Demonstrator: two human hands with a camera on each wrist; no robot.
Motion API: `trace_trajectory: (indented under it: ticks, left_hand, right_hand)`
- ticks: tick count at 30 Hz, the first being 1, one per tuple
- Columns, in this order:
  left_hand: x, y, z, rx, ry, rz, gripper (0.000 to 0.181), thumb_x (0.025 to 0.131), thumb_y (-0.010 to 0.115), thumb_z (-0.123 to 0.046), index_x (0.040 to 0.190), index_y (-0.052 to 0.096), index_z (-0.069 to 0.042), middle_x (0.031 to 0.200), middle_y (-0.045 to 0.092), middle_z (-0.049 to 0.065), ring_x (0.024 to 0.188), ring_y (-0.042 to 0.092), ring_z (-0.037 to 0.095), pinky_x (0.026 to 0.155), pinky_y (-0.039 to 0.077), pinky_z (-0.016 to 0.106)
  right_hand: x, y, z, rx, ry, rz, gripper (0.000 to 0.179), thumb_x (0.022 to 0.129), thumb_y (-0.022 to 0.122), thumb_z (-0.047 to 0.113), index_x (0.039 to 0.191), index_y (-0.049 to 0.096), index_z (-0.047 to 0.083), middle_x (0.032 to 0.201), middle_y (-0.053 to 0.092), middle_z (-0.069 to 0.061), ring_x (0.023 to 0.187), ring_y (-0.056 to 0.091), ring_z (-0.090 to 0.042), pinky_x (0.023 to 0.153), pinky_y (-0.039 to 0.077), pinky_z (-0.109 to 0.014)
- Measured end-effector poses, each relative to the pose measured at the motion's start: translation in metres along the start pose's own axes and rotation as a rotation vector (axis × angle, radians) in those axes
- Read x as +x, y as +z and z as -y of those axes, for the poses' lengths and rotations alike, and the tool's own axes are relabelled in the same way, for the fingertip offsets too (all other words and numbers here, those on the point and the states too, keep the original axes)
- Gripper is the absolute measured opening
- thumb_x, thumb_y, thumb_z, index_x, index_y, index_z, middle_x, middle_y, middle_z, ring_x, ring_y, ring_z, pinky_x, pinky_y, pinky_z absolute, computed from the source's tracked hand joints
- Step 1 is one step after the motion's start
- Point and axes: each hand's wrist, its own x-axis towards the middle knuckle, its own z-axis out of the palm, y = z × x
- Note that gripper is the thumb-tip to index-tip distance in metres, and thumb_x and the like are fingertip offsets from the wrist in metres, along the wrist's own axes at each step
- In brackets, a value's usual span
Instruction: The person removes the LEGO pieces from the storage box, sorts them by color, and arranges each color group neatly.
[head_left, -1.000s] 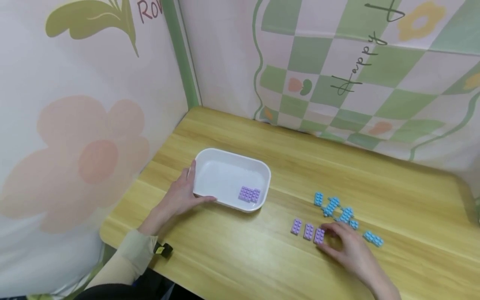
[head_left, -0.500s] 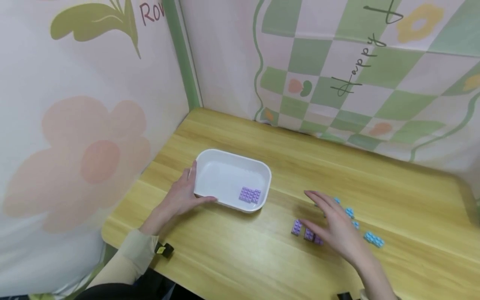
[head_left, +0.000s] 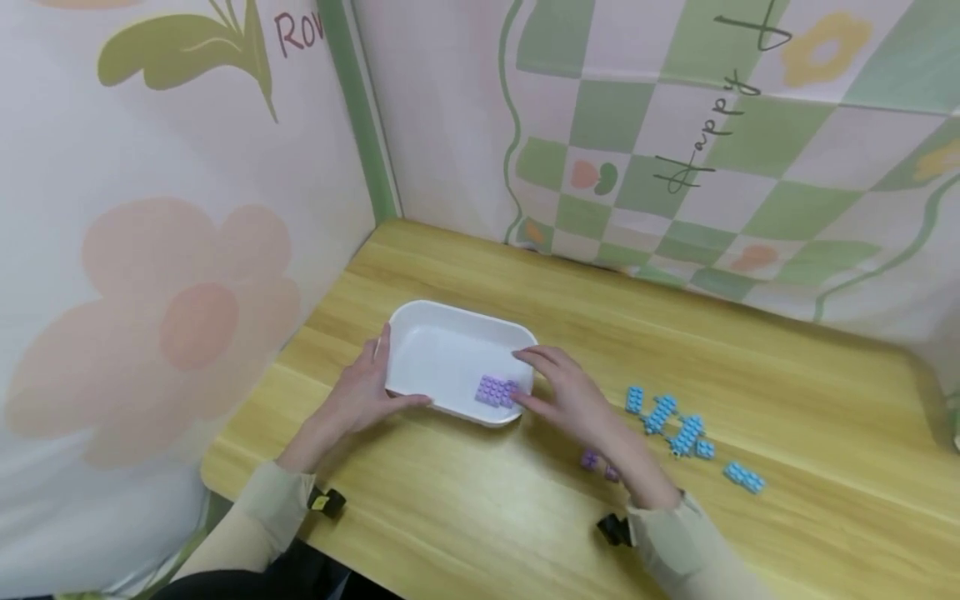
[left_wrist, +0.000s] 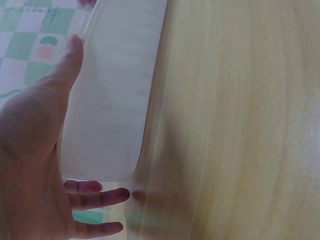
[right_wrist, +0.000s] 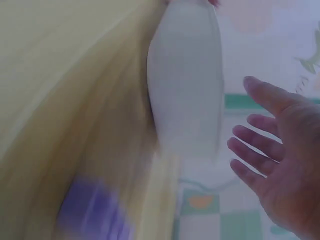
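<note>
My left hand [head_left: 356, 396] holds the white tray [head_left: 431, 354] by its left end, thumb along the front side and fingers at the short end. In the left wrist view its thumb lies at the rim and the fingers reach round the corner. Light purple building bricks [head_left: 495, 390] lie together inside the tray at the right. Over the tray's right end is my right hand [head_left: 573, 404], thumb and fingers spread; the right wrist view shows nothing between them. Loose purple bricks [head_left: 589, 459] on the table are partly hidden under the right forearm.
Several blue bricks [head_left: 687, 435] lie on the wooden table [head_left: 450, 508] right of my right arm, with one separate blue brick [head_left: 744, 477] farther right. A printed curtain [head_left: 622, 150] hangs along the table's back edge.
My right hand has let go of the rightmost loose purple brick, lifted, and moved left to the tray's right end. The left hand and the tray stay put.
</note>
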Motion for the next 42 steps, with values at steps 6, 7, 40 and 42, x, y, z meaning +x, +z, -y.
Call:
trace_trajectory:
  ticks: [6, 7, 40, 42]
  left_hand:
    - [0.000, 0.005, 0.001, 0.019, 0.009, 0.001, 0.146, 0.082, 0.086, -0.074, 0.175, 0.003, 0.002, 0.149, 0.051, 0.032, 0.108, 0.067, 0.038, 0.095, 0.064, 0.055]
    - [-0.001, 0.005, 0.001, 0.021, 0.010, 0.001, 0.145, 0.082, 0.086, -0.073, 0.175, 0.004, 0.002, 0.149, 0.051, 0.032, 0.108, 0.067, 0.039, 0.096, 0.064, 0.055]
    - [-0.001, 0.001, 0.001, 0.010, 0.004, -0.003, 0.144, 0.083, 0.087, -0.070, 0.175, 0.004, 0.002, 0.154, 0.049, 0.034, 0.113, 0.068, 0.043, 0.097, 0.065, 0.056]
    - [0.000, 0.000, 0.001, 0.011, 0.004, -0.006, 0.144, 0.083, 0.087, -0.070, 0.175, 0.004, 0.003, 0.154, 0.050, 0.035, 0.114, 0.068, 0.043, 0.097, 0.065, 0.057]
  right_hand:
    - [0.027, 0.024, 0.004, -0.090, -0.031, 0.143, 0.063, 0.089, 0.092, 0.025, 0.140, 0.069, -0.005, 0.138, 0.070, -0.025, 0.132, 0.066, -0.043, 0.120, 0.052, -0.058]
    - [0.029, 0.027, 0.005, -0.107, -0.028, 0.164, 0.062, 0.089, 0.092, 0.026, 0.138, 0.070, -0.005, 0.137, 0.071, -0.025, 0.131, 0.066, -0.043, 0.120, 0.052, -0.057]
    - [0.045, 0.035, 0.027, -0.206, -0.145, 0.091, 0.039, 0.092, 0.089, 0.023, 0.123, 0.076, 0.002, 0.114, 0.077, -0.012, 0.110, 0.070, -0.034, 0.105, 0.056, -0.057]
    - [0.042, 0.030, 0.030, -0.182, -0.165, 0.049, 0.041, 0.092, 0.089, 0.024, 0.124, 0.076, 0.002, 0.115, 0.077, -0.012, 0.112, 0.070, -0.034, 0.105, 0.057, -0.056]
